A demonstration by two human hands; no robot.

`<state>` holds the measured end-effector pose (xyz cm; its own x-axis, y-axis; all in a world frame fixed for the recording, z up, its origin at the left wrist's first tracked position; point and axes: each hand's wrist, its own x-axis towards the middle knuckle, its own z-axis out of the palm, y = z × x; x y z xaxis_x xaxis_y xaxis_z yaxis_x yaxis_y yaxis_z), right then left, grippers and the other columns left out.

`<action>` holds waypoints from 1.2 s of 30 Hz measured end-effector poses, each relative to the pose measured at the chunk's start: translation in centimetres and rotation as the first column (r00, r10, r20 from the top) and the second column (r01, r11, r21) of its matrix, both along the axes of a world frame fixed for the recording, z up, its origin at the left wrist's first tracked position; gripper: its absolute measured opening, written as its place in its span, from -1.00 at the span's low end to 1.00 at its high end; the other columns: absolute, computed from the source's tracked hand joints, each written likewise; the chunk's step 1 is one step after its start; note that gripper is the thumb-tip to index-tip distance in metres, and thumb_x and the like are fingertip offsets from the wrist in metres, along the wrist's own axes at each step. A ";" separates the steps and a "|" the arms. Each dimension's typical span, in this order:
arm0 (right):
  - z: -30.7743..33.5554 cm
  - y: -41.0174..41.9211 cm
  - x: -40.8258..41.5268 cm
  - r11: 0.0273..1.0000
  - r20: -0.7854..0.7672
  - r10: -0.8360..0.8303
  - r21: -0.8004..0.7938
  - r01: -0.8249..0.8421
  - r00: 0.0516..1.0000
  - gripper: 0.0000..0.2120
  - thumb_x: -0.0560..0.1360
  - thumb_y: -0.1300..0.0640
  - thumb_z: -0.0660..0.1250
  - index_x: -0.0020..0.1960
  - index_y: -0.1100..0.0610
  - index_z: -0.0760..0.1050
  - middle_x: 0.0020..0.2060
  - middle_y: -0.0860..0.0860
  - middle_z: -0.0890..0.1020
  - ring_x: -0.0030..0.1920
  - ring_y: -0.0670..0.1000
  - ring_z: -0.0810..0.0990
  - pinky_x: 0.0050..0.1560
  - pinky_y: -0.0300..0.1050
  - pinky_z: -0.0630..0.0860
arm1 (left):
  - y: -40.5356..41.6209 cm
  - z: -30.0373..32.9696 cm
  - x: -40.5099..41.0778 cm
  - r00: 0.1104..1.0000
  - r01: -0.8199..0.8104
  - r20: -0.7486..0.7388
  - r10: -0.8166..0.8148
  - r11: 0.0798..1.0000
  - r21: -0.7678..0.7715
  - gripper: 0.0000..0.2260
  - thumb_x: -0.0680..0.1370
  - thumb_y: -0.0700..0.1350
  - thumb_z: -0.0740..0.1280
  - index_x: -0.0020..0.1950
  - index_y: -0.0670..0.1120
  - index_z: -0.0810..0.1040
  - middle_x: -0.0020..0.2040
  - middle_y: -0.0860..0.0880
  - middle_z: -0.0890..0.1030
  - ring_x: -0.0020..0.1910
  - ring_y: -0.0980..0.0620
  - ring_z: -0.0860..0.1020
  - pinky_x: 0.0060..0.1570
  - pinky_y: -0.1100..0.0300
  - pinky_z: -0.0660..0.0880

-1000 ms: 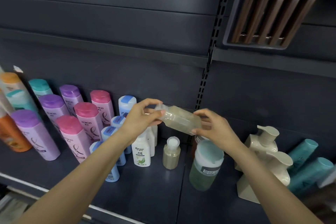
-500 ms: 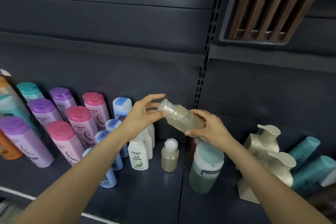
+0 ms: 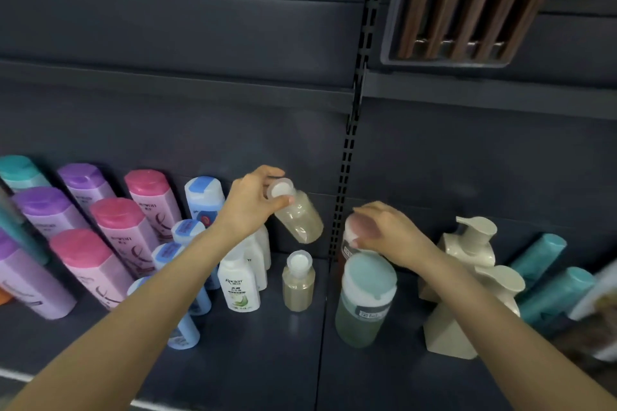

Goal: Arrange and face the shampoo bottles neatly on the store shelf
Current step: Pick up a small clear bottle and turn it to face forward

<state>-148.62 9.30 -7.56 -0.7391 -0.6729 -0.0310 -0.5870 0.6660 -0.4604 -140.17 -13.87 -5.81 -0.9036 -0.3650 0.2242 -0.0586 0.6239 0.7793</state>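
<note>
Left hand [image 3: 248,207] pinches the white cap of a small clear bottle [image 3: 298,215] of pale liquid, held in the air above the shelf [image 3: 260,360], behind its upright twin [image 3: 298,282]; cap-only grip looks thin, so the bottle could swing or slip, and lowered carelessly it may knock the twin or the white Rocierr bottle [image 3: 238,287] beside it. Long axis tilted: cap up and toward the left, base down and to the right, not yet upright. Right hand [image 3: 389,235] curls over the pinkish top of a dark bottle [image 3: 347,248] behind the blue-capped jar [image 3: 365,300]; firm grasp or mere touch, cannot tell.
</note>
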 end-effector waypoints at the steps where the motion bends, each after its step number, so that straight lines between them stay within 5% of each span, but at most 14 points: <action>1: -0.4 0.3 0.1 1.000 0.024 0.012 0.015 -0.012 1.000 -0.33 0.43 -0.04 0.42 0.45 0.10 0.28 0.38 -0.04 0.34 0.38 -0.01 0.29 0.30 -0.23 0.20 | 0.1 -0.4 -0.3 1.000 0.019 0.024 -0.018 0.999 -0.034 -0.58 0.41 -0.12 0.49 0.24 -0.09 0.50 0.02 0.03 0.58 0.03 0.05 0.55 0.12 0.22 0.45; 6: -1.4 0.7 0.3 0.999 0.076 0.049 0.015 -0.050 0.996 -0.26 0.41 -0.12 0.42 0.48 0.11 0.24 0.43 -0.14 0.23 0.42 -0.09 0.19 0.25 -0.38 0.08 | 0.7 -2.9 -1.8 0.987 0.141 0.091 -0.131 0.983 -0.115 -0.59 0.42 -0.16 0.48 0.24 -0.13 0.52 0.20 -0.03 0.56 0.14 0.01 0.52 0.13 0.28 0.39; 12: -1.9 1.0 0.4 0.998 0.077 0.069 -0.009 -0.069 0.995 -0.25 0.43 -0.12 0.39 0.50 0.09 0.19 0.43 -0.16 0.18 0.38 -0.14 0.12 0.22 -0.41 0.04 | 0.6 -6.3 -3.9 0.946 0.278 0.231 -0.229 0.937 -0.212 -0.66 0.40 -0.17 0.48 0.16 -0.07 0.58 0.03 -0.02 0.48 0.06 -0.01 0.48 0.13 0.19 0.40; 19: -2.0 0.8 0.2 0.997 0.062 0.072 0.006 -0.072 0.996 -0.25 0.43 -0.14 0.39 0.50 0.08 0.20 0.42 -0.15 0.19 0.38 -0.13 0.12 0.25 -0.37 0.06 | 0.3 -8.0 -5.6 0.895 0.360 0.374 -0.244 0.890 -0.281 -0.64 0.43 -0.23 0.43 0.22 -0.11 0.57 0.17 -0.09 0.50 0.14 -0.06 0.47 0.11 0.28 0.33; 30: -2.2 0.8 0.0 0.994 0.059 0.104 -0.039 -0.102 0.993 -0.30 0.41 -0.11 0.42 0.46 0.08 0.27 0.39 -0.17 0.23 0.23 -0.22 0.12 0.21 -0.37 0.11 | -0.5 -8.6 -5.7 0.872 0.449 0.362 -0.328 0.832 -0.327 -0.66 0.45 -0.33 0.38 0.20 -0.13 0.59 0.22 -0.04 0.53 0.20 -0.02 0.49 0.20 0.32 0.32; 36: -2.5 0.9 0.0 0.992 0.050 0.114 -0.060 -0.111 0.992 -0.29 0.41 -0.12 0.42 0.46 0.07 0.27 0.40 -0.19 0.24 0.21 -0.24 0.11 0.23 -0.38 0.09 | -0.3 -8.5 -5.8 0.880 0.417 0.401 -0.255 0.820 -0.393 -0.61 0.45 -0.28 0.38 0.26 -0.05 0.55 0.24 -0.03 0.50 0.22 -0.03 0.48 0.26 0.12 0.39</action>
